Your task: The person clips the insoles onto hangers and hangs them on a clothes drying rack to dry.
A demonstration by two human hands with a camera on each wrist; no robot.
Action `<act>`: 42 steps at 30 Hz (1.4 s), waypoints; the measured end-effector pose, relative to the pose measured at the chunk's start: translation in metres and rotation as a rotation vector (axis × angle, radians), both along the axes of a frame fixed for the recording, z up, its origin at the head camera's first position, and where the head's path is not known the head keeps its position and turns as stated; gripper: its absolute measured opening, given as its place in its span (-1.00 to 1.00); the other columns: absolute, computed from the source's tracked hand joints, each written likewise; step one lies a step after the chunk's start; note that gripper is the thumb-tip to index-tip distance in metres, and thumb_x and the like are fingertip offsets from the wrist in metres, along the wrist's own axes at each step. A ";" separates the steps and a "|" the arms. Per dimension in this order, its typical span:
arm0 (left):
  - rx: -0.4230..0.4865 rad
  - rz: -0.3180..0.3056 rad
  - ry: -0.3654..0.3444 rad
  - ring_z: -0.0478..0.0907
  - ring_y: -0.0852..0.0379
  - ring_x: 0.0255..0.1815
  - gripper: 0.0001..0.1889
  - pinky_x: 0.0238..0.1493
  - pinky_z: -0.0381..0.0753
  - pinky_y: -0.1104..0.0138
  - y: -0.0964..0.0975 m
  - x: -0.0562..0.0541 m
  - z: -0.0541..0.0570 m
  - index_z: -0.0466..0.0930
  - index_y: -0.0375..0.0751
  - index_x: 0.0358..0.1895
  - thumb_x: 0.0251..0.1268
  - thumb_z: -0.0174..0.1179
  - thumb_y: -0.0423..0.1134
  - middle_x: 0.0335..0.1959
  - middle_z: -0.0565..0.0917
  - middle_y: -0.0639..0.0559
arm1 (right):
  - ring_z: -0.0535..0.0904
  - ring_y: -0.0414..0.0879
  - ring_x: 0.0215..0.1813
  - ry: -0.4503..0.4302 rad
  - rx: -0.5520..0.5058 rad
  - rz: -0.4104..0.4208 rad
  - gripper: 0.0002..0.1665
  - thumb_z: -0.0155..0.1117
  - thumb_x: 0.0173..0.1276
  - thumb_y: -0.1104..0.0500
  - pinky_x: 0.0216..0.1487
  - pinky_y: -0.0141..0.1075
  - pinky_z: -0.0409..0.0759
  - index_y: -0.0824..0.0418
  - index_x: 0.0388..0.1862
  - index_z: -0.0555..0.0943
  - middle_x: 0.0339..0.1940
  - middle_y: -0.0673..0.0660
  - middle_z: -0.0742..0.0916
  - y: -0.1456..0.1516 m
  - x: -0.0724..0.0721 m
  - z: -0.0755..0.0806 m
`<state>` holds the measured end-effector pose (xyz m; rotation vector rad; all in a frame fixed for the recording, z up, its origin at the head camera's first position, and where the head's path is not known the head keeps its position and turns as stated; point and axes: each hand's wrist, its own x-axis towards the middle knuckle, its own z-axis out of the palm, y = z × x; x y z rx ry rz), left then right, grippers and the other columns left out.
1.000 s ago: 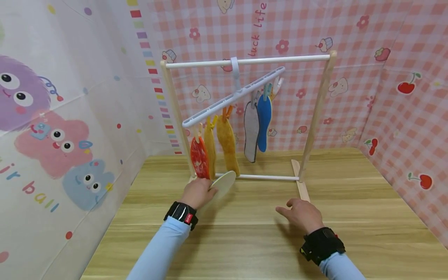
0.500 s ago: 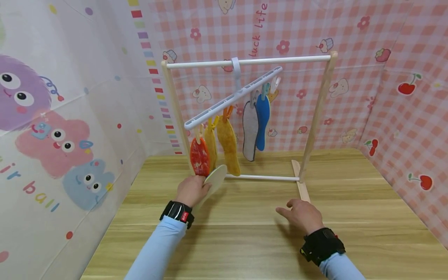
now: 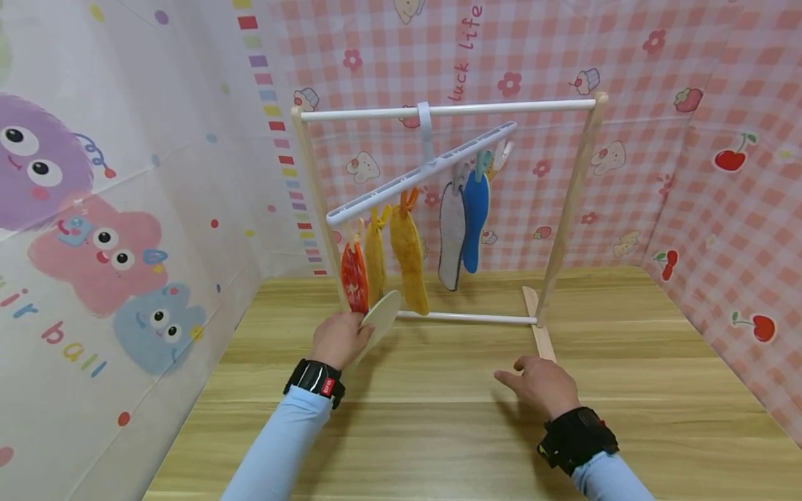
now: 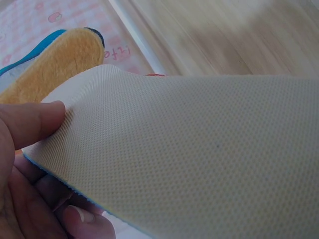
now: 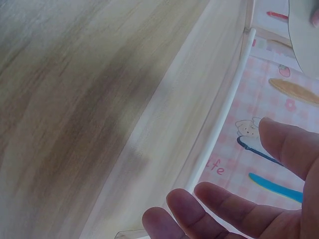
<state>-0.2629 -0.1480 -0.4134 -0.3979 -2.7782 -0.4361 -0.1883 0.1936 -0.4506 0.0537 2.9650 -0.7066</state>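
Observation:
My left hand [image 3: 340, 339] pinches a cream insole [image 3: 381, 316] below the hanger's left end. The left wrist view shows its woven surface and thin blue edge, with the thumb on top and fingers beneath. Right behind that hand hangs a red insole [image 3: 355, 278]; in the head view I cannot tell whether they touch. Two tan insoles, including the fuzzy one [image 3: 409, 261], hang beside it. Farther right are a grey insole [image 3: 452, 236] and a blue insole [image 3: 476, 223]. My right hand [image 3: 544, 384] holds nothing over the table, its fingers loosely bent.
Coloured clothespins, one orange [image 3: 409, 200], clip the insoles to a tilted white hanger [image 3: 407, 182]. It hooks over the top bar of a wooden rack [image 3: 571, 202]. Printed cloth [image 3: 526, 42] surrounds the wooden table [image 3: 438, 431] at the back and sides.
My left hand has drawn back slightly to the left with the cream insole. The hanger and its insoles have swung a little, and the red one has turned. My right hand stays put.

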 end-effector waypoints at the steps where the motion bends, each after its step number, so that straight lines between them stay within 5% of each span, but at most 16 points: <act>1: 0.002 -0.006 0.002 0.55 -0.02 -0.58 -0.76 -0.61 0.39 0.14 0.000 0.000 0.000 0.63 -0.14 -0.48 0.29 0.29 -0.11 -0.61 0.60 -0.02 | 0.65 0.18 -0.13 -0.005 0.001 0.000 -0.29 0.26 0.32 -0.27 -0.18 0.05 0.57 0.37 0.02 0.65 -0.10 0.29 0.74 0.000 0.000 0.000; 10: 0.005 -0.059 0.026 0.49 0.05 -0.62 -0.82 -0.62 0.37 0.18 0.006 0.001 -0.001 0.69 -0.14 -0.40 0.27 0.30 -0.13 -0.64 0.57 0.04 | 0.64 0.20 -0.12 -0.017 0.013 0.001 -0.28 0.25 0.33 -0.27 -0.17 0.05 0.58 0.38 0.03 0.64 -0.07 0.32 0.73 -0.001 -0.002 0.003; 26: 0.001 -0.097 0.065 0.39 0.11 -0.69 -0.78 -0.68 0.32 0.21 0.021 0.002 0.006 0.59 -0.12 -0.55 0.24 0.24 -0.19 -0.71 0.47 0.10 | 0.66 0.23 -0.16 0.029 0.050 0.026 -0.26 0.24 0.33 -0.27 -0.29 0.01 0.58 0.40 0.03 0.65 -0.10 0.34 0.74 0.003 -0.005 0.014; 32: 0.004 -0.109 0.073 0.41 0.09 -0.67 -0.67 -0.65 0.35 0.18 0.027 0.002 0.011 0.42 -0.07 -0.68 0.25 0.21 -0.17 -0.71 0.46 0.09 | 0.66 0.22 -0.14 0.046 0.067 0.046 -0.29 0.23 0.36 -0.24 -0.28 0.01 0.60 0.42 0.03 0.64 -0.08 0.36 0.73 0.005 -0.008 0.024; 42: 0.030 -0.139 0.109 0.36 0.15 -0.71 -0.66 -0.68 0.30 0.24 0.038 0.000 0.018 0.44 -0.05 -0.68 0.28 0.22 -0.18 -0.74 0.42 0.13 | 0.63 0.32 -0.03 0.079 0.084 0.057 -0.28 0.22 0.36 -0.23 -0.19 0.08 0.59 0.43 0.06 0.63 0.00 0.46 0.68 0.008 -0.014 0.042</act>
